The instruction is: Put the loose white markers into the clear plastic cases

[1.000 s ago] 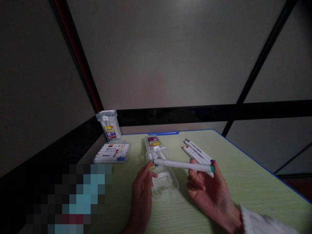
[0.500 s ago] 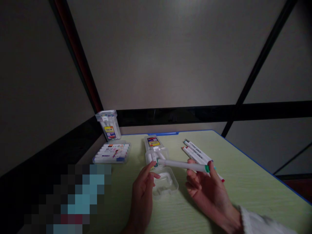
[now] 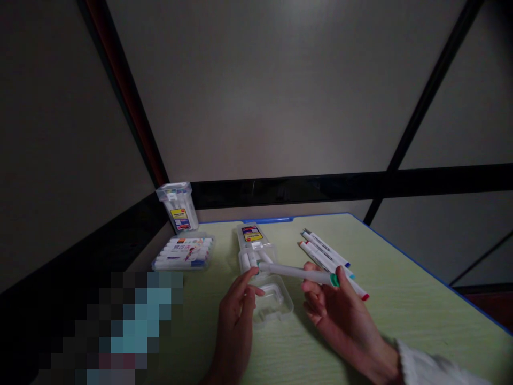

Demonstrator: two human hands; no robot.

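In my right hand (image 3: 340, 315) is a white marker (image 3: 294, 271) with a green end, held between thumb and fingers. Its far end points left, to the mouth of a clear plastic marker case (image 3: 252, 233) lying on the table. White markers (image 3: 250, 260) show inside the case. My left hand (image 3: 236, 307) is open beside the case mouth, its index finger stretched to the marker's far end; whether it touches is unclear. The case's clear lid (image 3: 285, 306) hangs or lies open below the mouth, partly behind my left fingers.
Several loose white markers (image 3: 326, 251) with coloured ends lie at the right. A full flat pack of markers (image 3: 184, 252) and an upright clear marker case (image 3: 180, 208) stand at the left. A blue-edged table (image 3: 401, 299) meets the wall behind.
My right hand has shifted slightly left with the marker, whose green end is now lower and further left. The left hand has barely moved.
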